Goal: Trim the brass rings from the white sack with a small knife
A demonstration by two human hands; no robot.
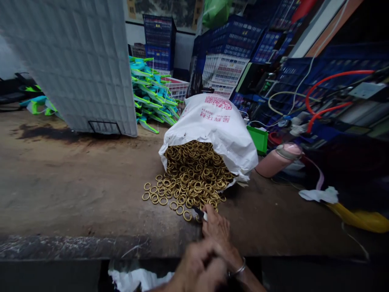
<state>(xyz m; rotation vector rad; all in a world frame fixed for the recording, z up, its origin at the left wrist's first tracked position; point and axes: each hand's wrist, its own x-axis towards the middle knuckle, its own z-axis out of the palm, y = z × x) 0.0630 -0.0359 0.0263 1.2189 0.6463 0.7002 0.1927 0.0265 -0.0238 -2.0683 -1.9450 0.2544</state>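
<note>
My right hand point(216, 227), with a metal bangle on the wrist, is closed around a small tool point(200, 212) with a dark pointed tip and a white part. Its tip reaches the front edge of a pile of brass-coloured rings point(191, 182) on the table. The rings spill from the mouth of a white woven sack point(209, 121) lying on its side, with red print on it. Nearer the camera, my left hand point(202, 263) is blurred and overlaps the right forearm. Its fingers look curled in; whatever they hold, if anything, is hidden.
A grey-white padded panel point(82, 69) stands at the left of the wooden table point(75, 190). Behind lies a heap of green and turquoise pieces point(152, 93). To the right are a pink bottle point(278, 160), a green tray point(257, 139) and red hoses point(316, 115). Crates point(225, 67) are stacked behind.
</note>
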